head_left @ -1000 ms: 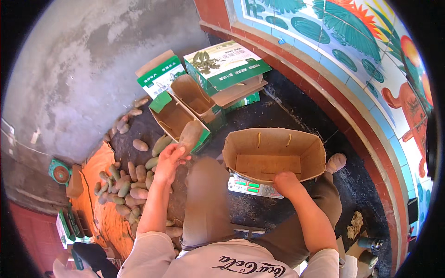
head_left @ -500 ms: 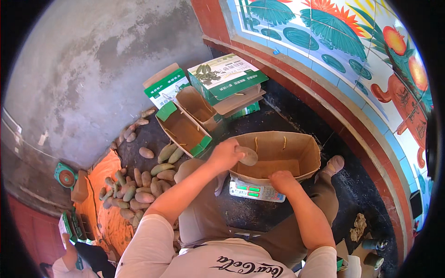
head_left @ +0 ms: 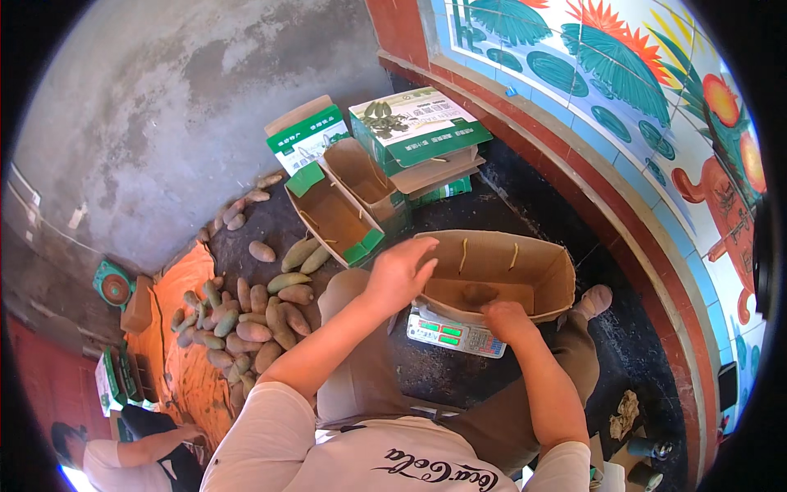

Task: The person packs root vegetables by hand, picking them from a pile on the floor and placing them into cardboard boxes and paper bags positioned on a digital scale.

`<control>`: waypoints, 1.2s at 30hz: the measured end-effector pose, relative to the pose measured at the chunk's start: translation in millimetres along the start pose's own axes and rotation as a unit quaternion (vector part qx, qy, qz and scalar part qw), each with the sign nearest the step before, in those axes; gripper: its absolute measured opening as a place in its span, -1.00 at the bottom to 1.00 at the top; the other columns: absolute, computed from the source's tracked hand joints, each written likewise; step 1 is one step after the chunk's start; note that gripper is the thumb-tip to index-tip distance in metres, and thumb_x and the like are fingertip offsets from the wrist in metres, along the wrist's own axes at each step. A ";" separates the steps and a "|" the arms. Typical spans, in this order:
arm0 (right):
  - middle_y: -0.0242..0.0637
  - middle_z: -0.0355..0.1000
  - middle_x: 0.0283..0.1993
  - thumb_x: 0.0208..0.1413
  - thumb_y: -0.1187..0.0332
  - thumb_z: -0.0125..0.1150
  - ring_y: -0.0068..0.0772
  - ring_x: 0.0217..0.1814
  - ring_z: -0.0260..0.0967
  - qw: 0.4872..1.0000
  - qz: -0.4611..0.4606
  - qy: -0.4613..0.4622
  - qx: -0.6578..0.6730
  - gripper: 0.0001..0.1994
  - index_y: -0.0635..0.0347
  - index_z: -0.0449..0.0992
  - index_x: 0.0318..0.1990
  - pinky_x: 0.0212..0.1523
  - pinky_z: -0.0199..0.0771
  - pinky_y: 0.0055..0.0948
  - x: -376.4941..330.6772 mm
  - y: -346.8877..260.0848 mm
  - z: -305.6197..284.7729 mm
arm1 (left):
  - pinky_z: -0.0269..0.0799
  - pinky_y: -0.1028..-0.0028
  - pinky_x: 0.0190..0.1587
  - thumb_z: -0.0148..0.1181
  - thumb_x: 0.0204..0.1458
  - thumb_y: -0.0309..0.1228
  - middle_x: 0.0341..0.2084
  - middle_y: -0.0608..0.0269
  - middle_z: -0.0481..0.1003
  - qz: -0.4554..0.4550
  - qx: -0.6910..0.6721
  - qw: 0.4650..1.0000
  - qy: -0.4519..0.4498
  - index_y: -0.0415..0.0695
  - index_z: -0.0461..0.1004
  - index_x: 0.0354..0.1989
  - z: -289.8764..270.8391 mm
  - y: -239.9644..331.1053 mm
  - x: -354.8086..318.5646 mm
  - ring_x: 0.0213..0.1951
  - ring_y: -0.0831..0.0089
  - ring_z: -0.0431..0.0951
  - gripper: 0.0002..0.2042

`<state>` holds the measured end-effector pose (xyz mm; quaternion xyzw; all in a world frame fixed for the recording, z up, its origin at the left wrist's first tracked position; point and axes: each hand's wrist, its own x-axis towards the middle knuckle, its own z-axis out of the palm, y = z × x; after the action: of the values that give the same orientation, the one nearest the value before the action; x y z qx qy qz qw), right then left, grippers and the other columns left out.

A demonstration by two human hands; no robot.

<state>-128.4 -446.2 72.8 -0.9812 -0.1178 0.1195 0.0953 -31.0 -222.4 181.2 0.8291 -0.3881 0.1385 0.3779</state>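
Observation:
An open cardboard box [head_left: 548,271] with yellow cord handles stands on a digital scale [head_left: 457,337] with green lit displays. Inside it lies one brownish radish [head_left: 479,293]. Over the box's left end is my left hand [head_left: 400,272], fingers apart and holding nothing. My right hand [head_left: 508,321] is closed on the near rim of the box, its fingertips partly hidden. To the left a heap of dusty green and brown radishes [head_left: 254,331] lies on an orange cloth [head_left: 187,361] and the floor beside it.
Two open boxes [head_left: 332,215] stand beyond my left hand, with printed green and white boxes [head_left: 422,131] behind them. A green round-dial scale [head_left: 113,284] sits by the grey wall. Another person [head_left: 131,459] works at the lower left. Crumpled paper [head_left: 625,412] lies at right.
My left hand has let go of a radish, which now lies in the box. The hand has opened and drawn back slightly left. My right hand stays at the rim.

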 end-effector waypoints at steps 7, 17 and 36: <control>-0.11 0.51 -0.28 0.00 0.23 0.15 -0.09 -0.11 0.45 1.000 0.021 0.008 0.008 -0.78 0.16 0.55 -0.28 -0.11 0.42 -0.13 2.7 5.6 10.6 | 0.45 0.31 -0.13 0.18 -0.12 -0.61 -0.29 0.02 0.53 -0.061 0.099 0.980 0.162 -0.21 0.49 -0.20 -69.2 -12.9 -27.2 -0.21 0.09 0.54 -0.75; -0.01 0.48 -0.26 -0.01 0.25 0.18 0.02 -0.11 0.41 0.997 0.057 -0.027 0.036 -0.77 0.23 0.52 -0.30 -0.06 0.38 -0.12 -0.3 0.0 -4.8 | 0.44 0.21 -0.23 0.18 -0.09 -0.50 -0.38 0.03 0.51 -0.209 0.257 0.943 0.030 -0.13 0.47 -0.30 -87.5 -142.0 -211.9 -0.28 0.06 0.51 -0.85; -0.06 0.46 -0.24 -0.07 0.31 0.24 0.01 -0.11 0.40 0.995 0.086 -0.001 0.044 -0.78 0.21 0.49 -0.28 -0.13 0.39 -0.09 -8.3 0.1 -0.9 | 0.41 0.22 -0.05 0.06 -0.01 -0.20 -0.18 -0.07 0.50 -0.583 0.179 0.729 -0.310 -0.14 0.49 -0.14 -28.3 -211.0 -442.2 -0.10 0.07 0.50 -0.67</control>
<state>-136.0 -448.5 75.3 -0.9824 -0.0274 0.1337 0.1277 -163.4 123.8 -140.4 0.9413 0.1082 -0.3074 0.0877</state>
